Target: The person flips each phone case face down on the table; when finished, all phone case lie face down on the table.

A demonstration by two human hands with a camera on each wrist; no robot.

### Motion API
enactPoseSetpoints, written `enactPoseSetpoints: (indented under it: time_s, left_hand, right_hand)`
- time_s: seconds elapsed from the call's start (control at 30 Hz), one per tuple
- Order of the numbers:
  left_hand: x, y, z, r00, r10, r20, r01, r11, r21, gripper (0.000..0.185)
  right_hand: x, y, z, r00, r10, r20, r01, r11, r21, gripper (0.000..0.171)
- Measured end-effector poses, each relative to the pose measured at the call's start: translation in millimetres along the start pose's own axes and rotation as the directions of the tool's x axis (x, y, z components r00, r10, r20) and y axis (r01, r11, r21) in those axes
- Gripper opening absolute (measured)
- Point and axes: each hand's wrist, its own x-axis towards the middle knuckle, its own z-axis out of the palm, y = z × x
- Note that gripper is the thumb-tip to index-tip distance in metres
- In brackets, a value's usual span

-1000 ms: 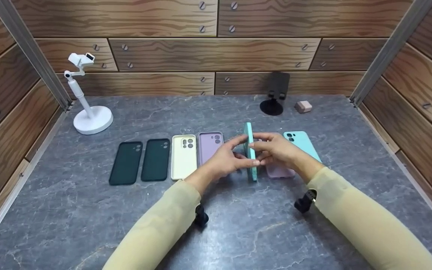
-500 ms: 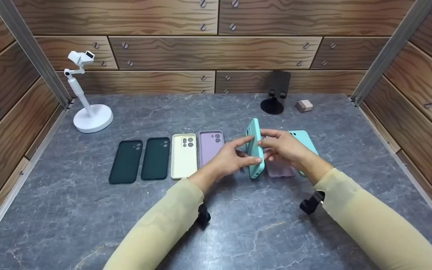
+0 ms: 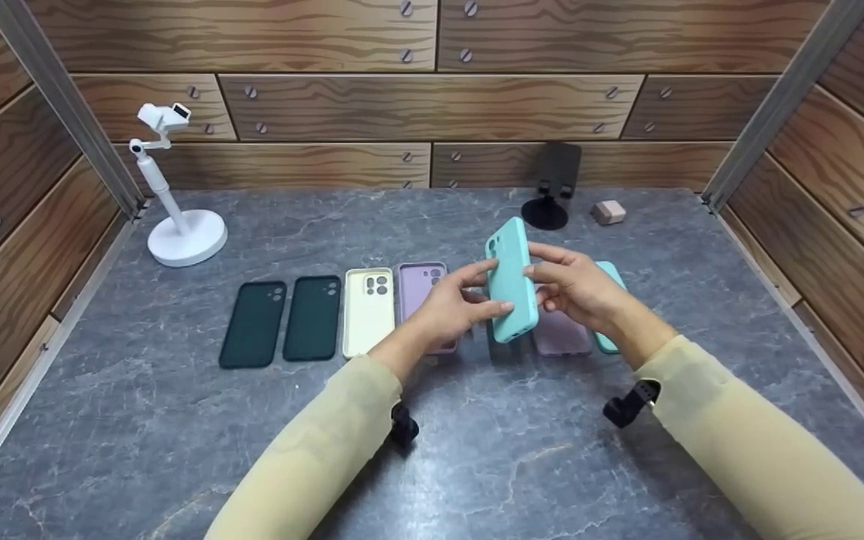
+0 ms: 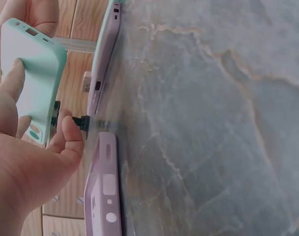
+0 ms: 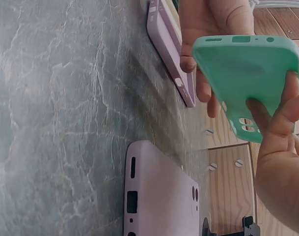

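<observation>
A turquoise phone case (image 3: 511,289) is held up off the table, tilted, its outer back with camera holes facing my left hand. My right hand (image 3: 578,283) pinches its right edge; in the right wrist view, fingers of the right hand (image 5: 282,128) reach into the hollow inside of the case (image 5: 247,73). My left hand (image 3: 451,307) touches the outer back with thumb and index fingertips, as the left wrist view shows; its other fingers curl loosely below. Beneath the hands lie a lilac case (image 3: 423,289), hollow side up, and a mauve case (image 3: 561,334), back up.
Two dark green cases (image 3: 252,326) and a cream case (image 3: 369,315) continue the row leftward. Another turquoise case (image 3: 609,341) lies partly hidden at right. Behind stand a white stand (image 3: 187,238), a black phone stand (image 3: 546,214) and a small pinkish block (image 3: 609,212).
The turquoise case has been raised and turned from edge-on so its back now shows. My left fingertips have shifted onto that back; my right hand has moved slightly up and right.
</observation>
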Motion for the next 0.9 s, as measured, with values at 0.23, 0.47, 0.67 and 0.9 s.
enactPoseSetpoints:
  time_s: [0.23,0.47,0.67,0.9]
  left_hand:
    - [1.7,1.0,-1.8,1.0,0.005,0.001,-0.005,0.999,-0.042,0.076]
    - [2.5,-0.2,-6.7,0.996,-0.012,-0.091,0.016,0.999,0.045,0.069]
    - [2.8,-2.5,-11.5,0.989,-0.003,-0.147,0.017,0.995,0.097,0.069]
    - [3.7,-3.1,-12.9,0.985,-0.021,-0.169,0.045,0.989,0.14,0.079]
  right_hand:
    - [1,3,-1,1.0,-0.021,0.009,0.02,1.0,0.02,0.061]
    - [3,8,-1,0.998,-0.024,-0.062,0.016,0.991,-0.132,0.06]
    - [3,15,-4,0.995,-0.045,-0.093,0.02,0.967,-0.255,0.061]
    - [5,20,-5,0.994,-0.051,-0.094,0.021,0.954,-0.299,0.066]
